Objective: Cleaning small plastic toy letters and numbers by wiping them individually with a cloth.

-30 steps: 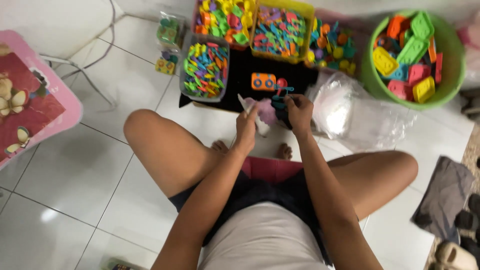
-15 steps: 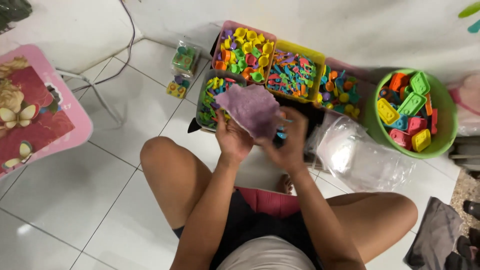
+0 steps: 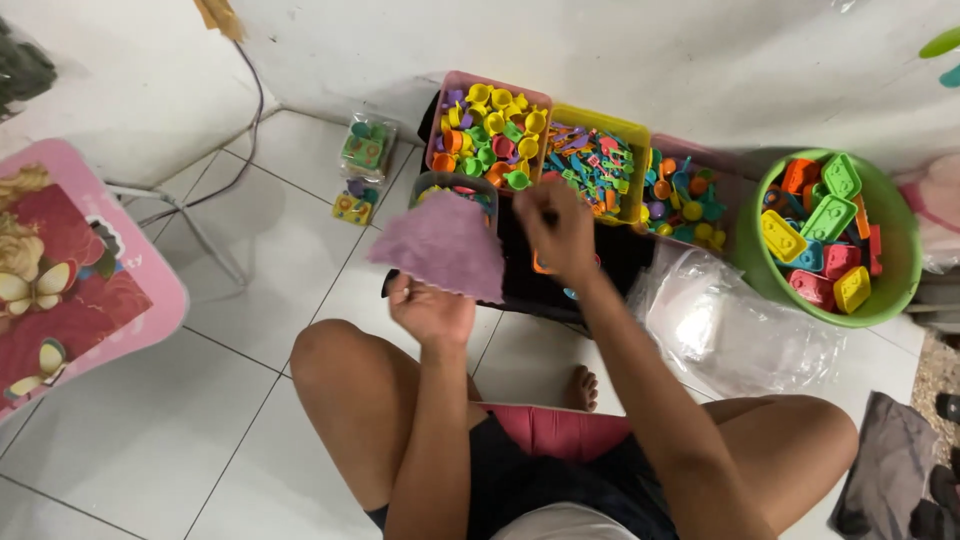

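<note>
My left hand (image 3: 430, 308) holds up a flat purple cloth (image 3: 441, 247) in front of a small grey tub (image 3: 455, 185) of coloured plastic pieces. My right hand (image 3: 556, 232) hovers over the black mat (image 3: 560, 280), fingers curled; whether it holds anything is hidden. An orange toy piece (image 3: 541, 267) peeks out under that hand. I sit cross-legged on the white tiled floor.
Behind the mat stand a pink bin (image 3: 489, 118), a yellow bin (image 3: 594, 158) and another tub (image 3: 682, 190) of small coloured toys. A green bucket (image 3: 830, 236) of larger blocks and a clear plastic bag (image 3: 720, 320) sit right. A pink table (image 3: 70, 270) stands left.
The purple cloth moved left and now hangs from my left hand alone. My right hand let go of it and rose over the mat. The view shifted slightly.
</note>
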